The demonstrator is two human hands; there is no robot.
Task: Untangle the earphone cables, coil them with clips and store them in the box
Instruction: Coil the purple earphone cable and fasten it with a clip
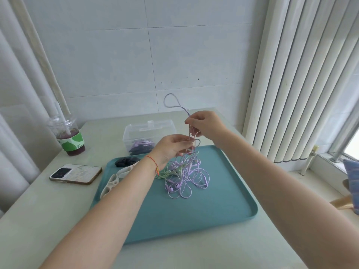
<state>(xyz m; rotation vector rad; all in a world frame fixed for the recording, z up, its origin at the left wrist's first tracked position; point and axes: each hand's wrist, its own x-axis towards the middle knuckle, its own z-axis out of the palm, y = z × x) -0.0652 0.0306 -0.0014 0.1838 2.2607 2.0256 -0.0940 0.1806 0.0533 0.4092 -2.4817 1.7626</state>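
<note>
Right hand: now the right hand (206,126) is pinching a purple cable (172,100) above the tray, a loop standing up past its fingers
Left hand: the left hand (171,147) is pinching strands lower down; a red string is circling its wrist
Tangle: the earphone tangle (185,176), purple and green, is trailing onto the teal tray (223,200)
Box: the clear box (148,135) is sitting just behind the tray; purple cables and dark clips are lying inside
Clips: white clips (114,181) and dark clips (126,161) are lying at the tray's left edge
Table: a phone (75,174) and a drink cup (69,137) are standing left of the tray

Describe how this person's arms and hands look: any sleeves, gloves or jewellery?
Both forearms are bare, with no sleeves in view and no gloves. The left hand has a thin red string bracelet at its wrist. The right hand shows no bracelet, watch or ring.
</note>
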